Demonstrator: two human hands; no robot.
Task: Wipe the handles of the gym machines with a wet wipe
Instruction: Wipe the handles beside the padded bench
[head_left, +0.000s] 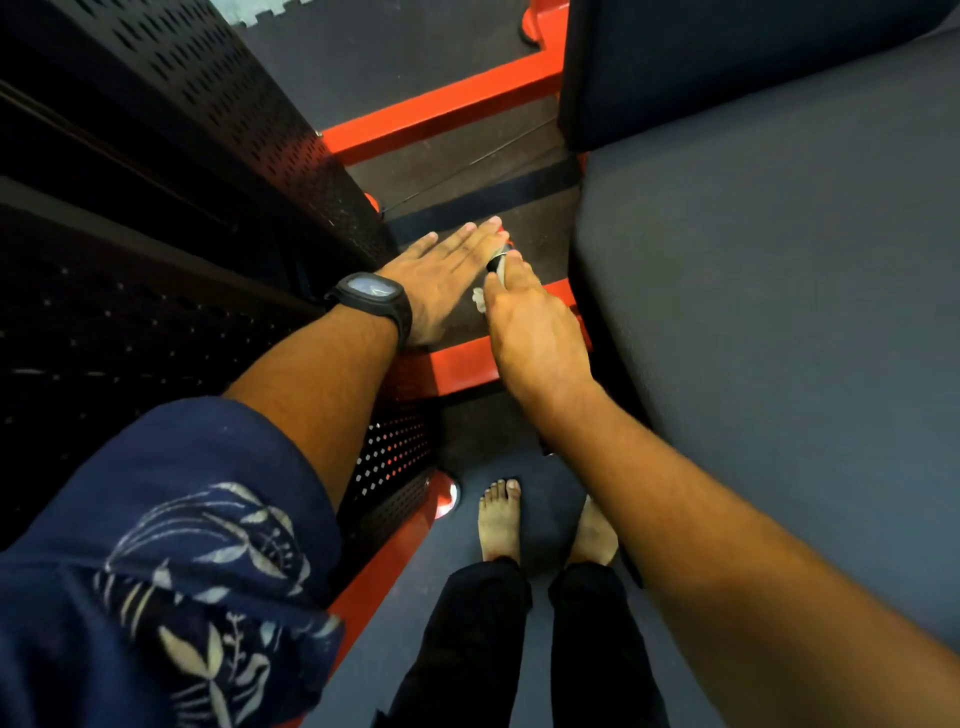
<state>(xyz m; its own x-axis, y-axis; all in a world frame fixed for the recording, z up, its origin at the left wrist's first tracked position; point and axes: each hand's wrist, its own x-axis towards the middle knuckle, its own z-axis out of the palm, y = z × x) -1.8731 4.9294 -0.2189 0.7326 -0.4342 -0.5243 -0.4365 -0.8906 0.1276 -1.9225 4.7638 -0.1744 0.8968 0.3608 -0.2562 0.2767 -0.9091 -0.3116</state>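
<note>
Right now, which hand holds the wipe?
The right hand, gripping the white wet wipe; the left hand, wearing the black watch, lies flat with straight fingers.

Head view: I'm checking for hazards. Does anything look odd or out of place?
Nothing looks spilled or damaged. The only oddity is the person's bare feet, which stand right beside the machine's red frame.

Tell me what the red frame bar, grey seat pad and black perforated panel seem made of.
Red frame bar: likely painted steel, glossy, square-edged. Grey seat pad: probably vinyl over foam, matte, rounded edges. Black perforated panel: seemingly sheet metal, punched slots.
</note>
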